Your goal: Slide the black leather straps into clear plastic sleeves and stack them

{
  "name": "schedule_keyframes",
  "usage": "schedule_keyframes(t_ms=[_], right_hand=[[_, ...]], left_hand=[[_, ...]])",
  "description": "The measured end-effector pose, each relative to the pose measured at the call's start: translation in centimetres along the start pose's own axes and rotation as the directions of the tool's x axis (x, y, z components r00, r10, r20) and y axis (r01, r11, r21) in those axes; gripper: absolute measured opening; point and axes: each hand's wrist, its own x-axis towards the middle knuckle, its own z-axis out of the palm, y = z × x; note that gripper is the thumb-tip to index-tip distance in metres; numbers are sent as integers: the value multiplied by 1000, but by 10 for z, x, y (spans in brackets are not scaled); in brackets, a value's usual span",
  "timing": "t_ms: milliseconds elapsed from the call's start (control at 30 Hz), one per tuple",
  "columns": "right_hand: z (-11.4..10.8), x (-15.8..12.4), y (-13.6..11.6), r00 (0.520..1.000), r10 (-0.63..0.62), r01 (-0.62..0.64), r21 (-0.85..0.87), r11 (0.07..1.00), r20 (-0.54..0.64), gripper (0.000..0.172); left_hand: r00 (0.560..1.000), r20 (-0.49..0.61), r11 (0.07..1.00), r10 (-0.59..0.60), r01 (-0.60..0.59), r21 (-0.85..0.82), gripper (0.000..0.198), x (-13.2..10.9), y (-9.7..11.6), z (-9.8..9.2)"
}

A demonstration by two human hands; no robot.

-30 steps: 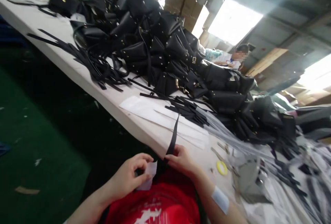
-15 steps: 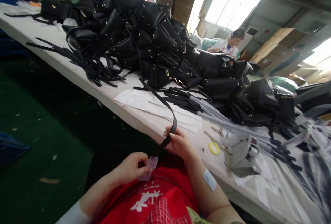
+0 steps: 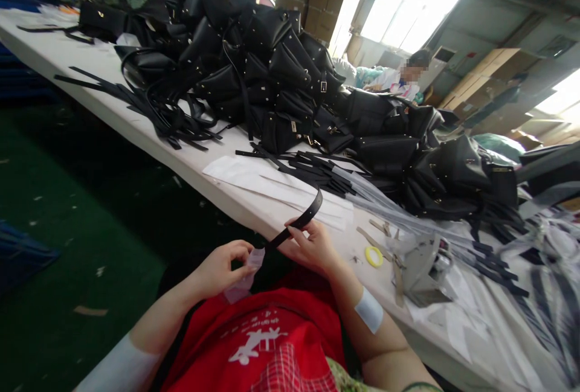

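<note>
Pinched between the fingers of my right hand [image 3: 315, 247] is a black strap [image 3: 310, 211] with small holes, its free end curling up over the table edge. The strap's other end runs down to the mouth of a clear plastic sleeve [image 3: 242, 280], apparently inside it. My left hand [image 3: 229, 266] grips that sleeve near its mouth, just above my red apron. Across the table lie more loose black straps [image 3: 317, 173], and a second tangle of straps [image 3: 158, 108] spreads farther left.
A large heap of black handbags [image 3: 272, 60] covers the table's far side. To the right are a grey tape dispenser [image 3: 428, 274], a yellow tape roll [image 3: 374, 257] and long clear plastic sleeves [image 3: 385, 199]. White sheets [image 3: 267, 186] lie near the edge. A person [image 3: 399, 81] is behind the heap.
The strap has been drawn toward me, so a much shorter length shows beyond my right hand. My left hand has shifted up and left with the plastic sleeve.
</note>
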Motion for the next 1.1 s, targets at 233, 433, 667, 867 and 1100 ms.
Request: schedule_keyframes(t_ms=[233, 433, 667, 867, 1100], right_hand=[[-19, -6, -9, 995, -104, 103, -177, 979, 7, 20], [-27, -5, -19, 989, 110, -80, 258, 963, -103, 23], [-21, -6, -16, 980, 200, -187, 363, 913, 0, 22], [26, -16, -2, 955, 225, -292, 475, 830, 194, 22], [1, 25, 1, 899, 433, -177, 853, 491, -63, 34]], left_hand=[[1000, 12, 996, 11, -11, 87, 24, 6, -12, 5], [1000, 6, 996, 30, -30, 85, 24, 7, -18, 12], [1000, 1, 1000, -20, 20, -6, 23, 6, -6, 8], [987, 42, 900, -152, 156, -406, 36, 12, 5, 20], [959, -222, 978, -176, 144, -154, 40, 12, 1, 56]])
